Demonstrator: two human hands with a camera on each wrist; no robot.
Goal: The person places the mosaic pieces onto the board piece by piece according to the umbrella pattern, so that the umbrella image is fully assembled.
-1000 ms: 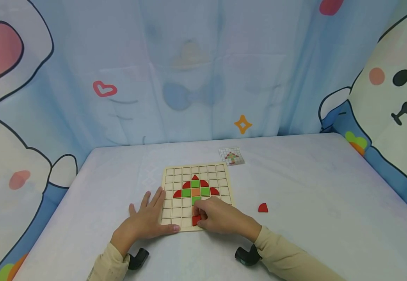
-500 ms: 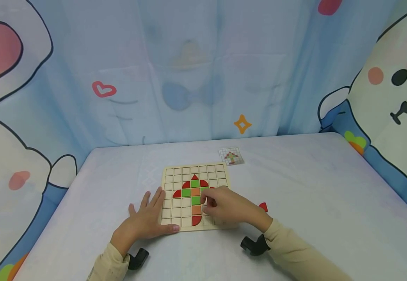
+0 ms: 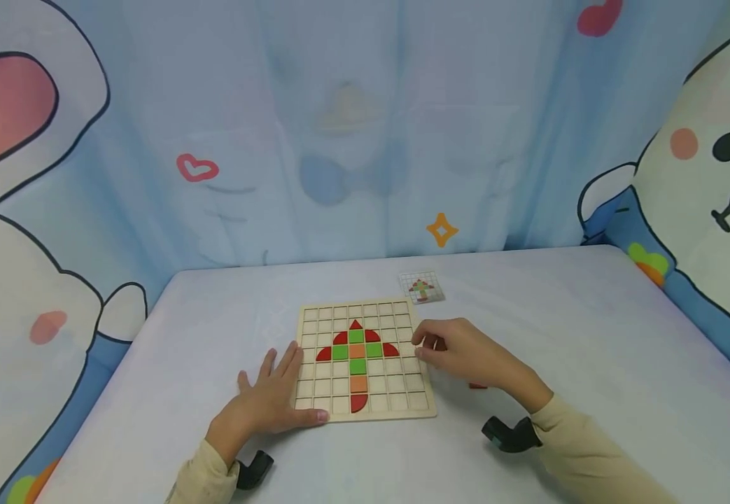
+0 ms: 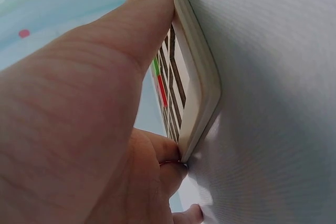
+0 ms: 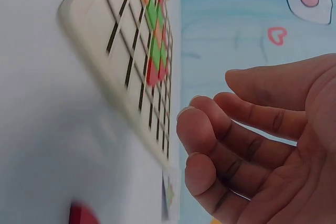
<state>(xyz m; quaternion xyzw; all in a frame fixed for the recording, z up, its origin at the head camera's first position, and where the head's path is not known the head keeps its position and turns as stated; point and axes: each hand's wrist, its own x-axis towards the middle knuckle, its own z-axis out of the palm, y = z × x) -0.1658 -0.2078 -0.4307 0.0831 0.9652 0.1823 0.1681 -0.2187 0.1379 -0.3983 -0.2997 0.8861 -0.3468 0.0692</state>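
Note:
A wooden grid board (image 3: 402, 402) lies on the table, set with red, green and orange pieces in a tree-like shape. A red triangle (image 3: 355, 325) tops it, and a red quarter-circle (image 3: 358, 403) sits lowest, under an orange square (image 3: 358, 383). My left hand (image 3: 264, 406) rests with spread fingers along the board's left edge, thumb on the near edge. Over the board's right edge, my right hand (image 3: 474, 353) hovers with loosely bent fingers; the right wrist view shows nothing between them. A loose red quarter-circle (image 5: 83, 214) lies right of the board, mostly hidden by that hand in the head view.
A small pattern card (image 3: 422, 287) with a similar coloured design lies behind the board's far right corner. Black wrist devices (image 3: 511, 435) hang beneath both forearms. A blue cartoon curtain (image 3: 352, 231) stands behind the white-covered table (image 3: 213, 301).
My right hand has left the lowest red quarter-circle and moved right and away, to the board's right edge, uncovering the pieces. My left hand stays on the board. The head view has tilted slightly.

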